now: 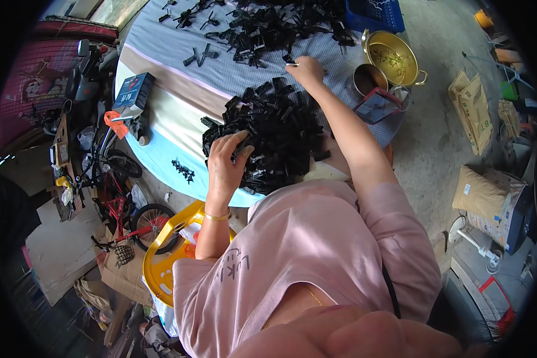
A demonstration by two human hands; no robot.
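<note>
A large near pile of small black plastic clip-like parts [277, 128] lies on the table close to my body. My left hand [225, 160] is at this pile's left edge, its fingers curled down toward the thumb; whatever is between them is hidden among the dark parts. My right hand [307, 71] reaches past the pile, its fingertips pinched on a small pale thing [292, 64] too small to name. Just beyond it is a far, more spread-out heap of black parts [268, 27], some of them crossed or forked.
A gold two-handled pot [414, 62], a steel cup [369, 79], a phone [378, 105] and a blue basket [391, 17] stand at the table's right. Leftward are a dark blue box [133, 92] and several tiny black pieces [183, 170]. A yellow plastic chair [155, 262] is beside me.
</note>
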